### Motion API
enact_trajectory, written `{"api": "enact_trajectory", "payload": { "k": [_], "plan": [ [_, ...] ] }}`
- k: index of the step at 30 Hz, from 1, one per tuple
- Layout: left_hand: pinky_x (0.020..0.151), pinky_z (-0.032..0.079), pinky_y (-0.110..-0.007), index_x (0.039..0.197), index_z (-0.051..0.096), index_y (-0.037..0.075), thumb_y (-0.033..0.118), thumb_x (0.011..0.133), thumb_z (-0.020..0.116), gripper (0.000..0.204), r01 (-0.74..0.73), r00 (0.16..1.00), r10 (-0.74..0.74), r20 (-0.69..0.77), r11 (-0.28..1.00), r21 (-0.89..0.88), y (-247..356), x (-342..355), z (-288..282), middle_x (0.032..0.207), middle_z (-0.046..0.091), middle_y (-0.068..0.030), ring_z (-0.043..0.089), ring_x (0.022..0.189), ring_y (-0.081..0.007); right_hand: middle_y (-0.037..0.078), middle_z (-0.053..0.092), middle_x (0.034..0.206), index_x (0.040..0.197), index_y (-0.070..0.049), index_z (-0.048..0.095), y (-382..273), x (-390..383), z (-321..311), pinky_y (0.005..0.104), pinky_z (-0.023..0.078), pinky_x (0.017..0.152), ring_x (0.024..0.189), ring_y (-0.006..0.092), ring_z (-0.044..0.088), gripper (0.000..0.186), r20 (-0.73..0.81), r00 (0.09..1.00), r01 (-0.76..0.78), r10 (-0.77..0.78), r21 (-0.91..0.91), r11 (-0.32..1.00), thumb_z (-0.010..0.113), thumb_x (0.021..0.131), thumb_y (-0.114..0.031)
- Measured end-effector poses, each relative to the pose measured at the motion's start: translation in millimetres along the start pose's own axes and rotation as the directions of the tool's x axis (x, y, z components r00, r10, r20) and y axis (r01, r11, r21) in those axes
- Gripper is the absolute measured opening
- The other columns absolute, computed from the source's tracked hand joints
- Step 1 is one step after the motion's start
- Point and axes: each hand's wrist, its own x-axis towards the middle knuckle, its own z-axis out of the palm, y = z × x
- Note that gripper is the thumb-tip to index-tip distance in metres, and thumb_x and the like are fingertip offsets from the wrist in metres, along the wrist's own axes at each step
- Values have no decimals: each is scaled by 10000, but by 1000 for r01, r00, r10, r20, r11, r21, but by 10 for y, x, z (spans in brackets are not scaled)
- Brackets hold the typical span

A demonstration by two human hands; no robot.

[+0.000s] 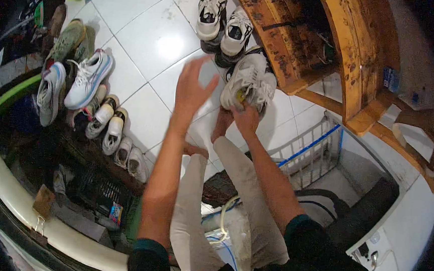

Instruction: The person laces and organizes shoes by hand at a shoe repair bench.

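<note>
My right hand [245, 121] is closed on the heel end of a cream-white sneaker [246, 72], thumb and fingers at its collar. Something yellow shows inside the shoe's opening. A second whitish sneaker [266, 92] stands close against it on the right, partly covered. My left hand [190, 86] hovers over the tiles to the left of these shoes, holding nothing, thumb and fingers apart and slightly blurred. Farther off, two white-and-black sneakers, one at the left [211, 17] and one at the right [236, 34], sit side by side with dark shoes or soles under them.
At left, several shoes stand in a row, among them a white-and-blue running shoe [89, 78] and an olive shoe [65, 42]. A worn wooden cabinet [353, 54] stands at the right. Nearer me is a barred grey rack [312, 153]. White floor tiles [139, 22] lie between.
</note>
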Motion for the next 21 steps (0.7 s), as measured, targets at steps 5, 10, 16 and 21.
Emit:
{"api": "enact_trajectory", "payload": {
  "k": [5,10,16,21],
  "plan": [
    [871,518,-455,1328,441,347,461,634,812,795,-21,911,-227,343,807,590,-79,1315,403,1332,358,-243,566,1081,-436,257,633,1016,1197,-17,596,446,-34,354,458,472,816,949,402,604,611,-141,990,-12,14,15,1000,723,749,-411],
    [795,543,-464,1299,479,321,396,607,844,786,-164,983,63,173,730,663,-259,1359,634,1328,371,-228,604,991,-411,245,636,1026,1177,-23,601,423,-6,329,462,465,846,984,386,602,583,-33,997,-63,66,88,994,726,751,-401],
    [748,544,-465,1343,398,358,371,641,825,822,-172,928,-87,361,761,626,-57,1509,858,1185,476,-211,627,950,-391,227,599,1131,1223,-87,585,463,19,341,540,315,1004,1124,398,523,602,74,967,-253,242,262,931,733,740,-413],
    [721,553,-432,1250,566,266,345,689,793,610,-337,865,-76,495,644,687,-258,1467,894,1078,542,-182,655,872,-360,266,604,1107,1206,-23,578,331,3,308,491,427,924,1069,411,562,652,-91,994,-48,67,202,978,718,743,-460]
  ]
}}
